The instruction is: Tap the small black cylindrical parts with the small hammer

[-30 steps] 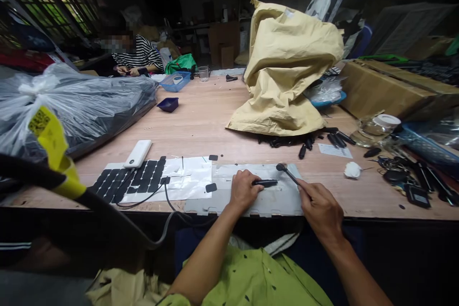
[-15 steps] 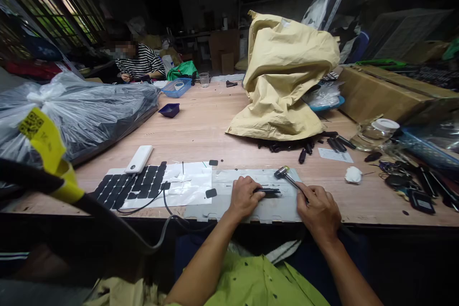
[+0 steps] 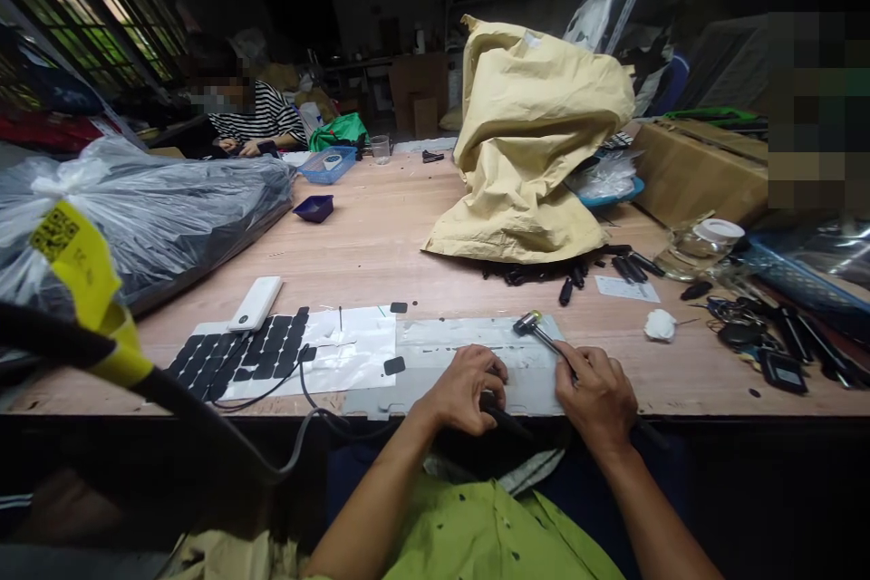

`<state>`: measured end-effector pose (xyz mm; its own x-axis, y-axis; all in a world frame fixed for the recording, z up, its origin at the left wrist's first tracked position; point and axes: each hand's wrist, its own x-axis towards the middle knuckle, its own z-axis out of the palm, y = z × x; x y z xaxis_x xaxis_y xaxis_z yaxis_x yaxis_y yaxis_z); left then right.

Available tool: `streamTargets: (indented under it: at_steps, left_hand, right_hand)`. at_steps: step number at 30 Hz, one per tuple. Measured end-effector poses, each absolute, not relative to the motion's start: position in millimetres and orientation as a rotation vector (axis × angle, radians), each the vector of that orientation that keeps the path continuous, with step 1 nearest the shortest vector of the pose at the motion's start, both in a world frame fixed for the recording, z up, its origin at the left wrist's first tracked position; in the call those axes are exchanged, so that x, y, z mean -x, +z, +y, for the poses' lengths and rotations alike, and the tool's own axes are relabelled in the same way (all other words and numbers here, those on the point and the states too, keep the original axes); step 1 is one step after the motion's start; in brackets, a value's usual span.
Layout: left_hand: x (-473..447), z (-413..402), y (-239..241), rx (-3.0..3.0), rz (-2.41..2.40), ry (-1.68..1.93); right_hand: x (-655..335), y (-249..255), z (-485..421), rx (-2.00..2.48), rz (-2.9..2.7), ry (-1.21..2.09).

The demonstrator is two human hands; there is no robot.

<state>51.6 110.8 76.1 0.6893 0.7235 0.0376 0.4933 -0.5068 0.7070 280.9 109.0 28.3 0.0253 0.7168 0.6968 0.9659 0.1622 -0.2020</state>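
- The black piece (image 3: 507,421) is being held just below the centre of the frame, at the near edge of the grey mat (image 3: 421,381); its far end is being lost against the dark lap, so its full outline cannot be told.
- For steady handling, a firm rest for the piece seems to be called for: over the edge it is probably being left unsupported, whereas on the flat mat it would likely be better backed by the desk (image 3: 367,245).
- The hammer (image 3: 544,337) is being held with its head towards the upper left, above the far part of the mat; clearance from the fingers is being given, and that gap seems worth preserving.
- A light, controlled grip is probably being favoured by so small a piece.
- The left hand (image 3: 468,388), lower centre, is being curled, thumb and fingers drawn together on the black piece; the exact contact is being hidden by the knuckles.
- The right hand (image 3: 598,394), right of centre, is being clamped around the hammer's handle, with no opening being shown between fingers and palm.
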Motion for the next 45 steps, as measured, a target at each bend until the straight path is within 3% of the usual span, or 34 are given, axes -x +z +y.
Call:
streamTargets:
  at_steps: [11, 19, 28, 37, 45]
  left_hand:
    - [-39, 86, 81, -2.241, 0.861, 0.514]
    - [-79, 179, 90, -1.808, 1.691, 0.903]
    - [-108, 271, 101, -1.646, 2.147, 0.594]
    - [-85, 253, 92, -1.67, 2.114, 0.53]
    - [-55, 178, 80, -1.709, 1.892, 0.689]
  right_hand:
    - [-266, 38, 104, 1.684, -1.745, -0.491]
    - [-263, 40, 102, 1.682, -1.742, -0.522]
    - [-256, 39, 102, 1.775, -1.746, -0.467]
    - [-254, 40, 103, 1.786, -1.724, -0.405]
    - [-257, 38, 106, 1.771, -1.703, -0.399]
